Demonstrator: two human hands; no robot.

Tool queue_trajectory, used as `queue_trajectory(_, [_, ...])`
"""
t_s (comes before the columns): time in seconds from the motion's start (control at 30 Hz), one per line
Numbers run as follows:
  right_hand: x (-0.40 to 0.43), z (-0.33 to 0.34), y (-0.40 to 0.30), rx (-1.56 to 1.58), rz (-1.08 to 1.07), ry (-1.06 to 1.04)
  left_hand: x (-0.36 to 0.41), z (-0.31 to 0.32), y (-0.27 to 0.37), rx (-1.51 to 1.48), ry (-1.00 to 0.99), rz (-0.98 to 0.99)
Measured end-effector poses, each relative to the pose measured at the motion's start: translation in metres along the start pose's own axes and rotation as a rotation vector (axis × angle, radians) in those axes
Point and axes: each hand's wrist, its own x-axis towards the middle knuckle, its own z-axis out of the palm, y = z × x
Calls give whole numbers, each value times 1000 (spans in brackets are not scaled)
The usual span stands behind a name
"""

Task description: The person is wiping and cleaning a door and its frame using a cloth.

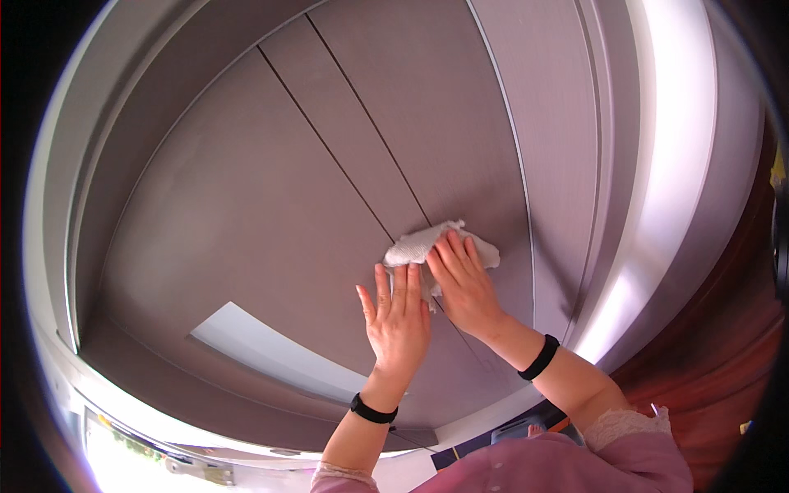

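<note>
A white textured cloth (412, 248) lies bunched against a large grey-brown panel (277, 203), which looks like a door leaf. My right hand (466, 286) presses it flat to the panel, fingers over the cloth's middle. Just below and to the left is my left hand (399, 326), palm towards the panel with the thumb spread. Its fingertips meet the cloth's lower edge, and it grips nothing that I can see. Part of the cloth hangs between the two hands. Two dark parallel grooves (351, 89) run diagonally down the panel to the cloth.
A frame (558, 123) with a thin pale edge line borders the panel at right. Past it stands a bright, glossy white vertical band (675, 123), then a dark red-brown surface (709, 363). A pale strip (283, 351) crosses the panel's lower left. Bright daylight enters at bottom left.
</note>
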Motion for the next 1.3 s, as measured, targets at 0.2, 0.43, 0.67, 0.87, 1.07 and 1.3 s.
queue_trajectory(0.2, [65, -31, -19, 33, 8, 106, 40, -26, 6, 2, 124, -40])
queue_trajectory(0.43, [12, -25, -20, -39, 43, -55, -14, 17, 8, -50, -15, 3])
queue_trajectory(0.67, [19, -28, -23, -66, 54, -74, 4, -4, 3, -80, 2, -14])
queue_trajectory(0.87, [83, -38, -27, -117, -41, 81, 50, -41, -4, -30, 168, -13])
queue_trajectory(1.07, [151, -46, -37, -174, -136, 199, 94, -77, -27, 38, 236, -4])
queue_trajectory(1.3, [222, -108, -38, -320, -238, 357, 153, -135, -8, 97, 399, 63])
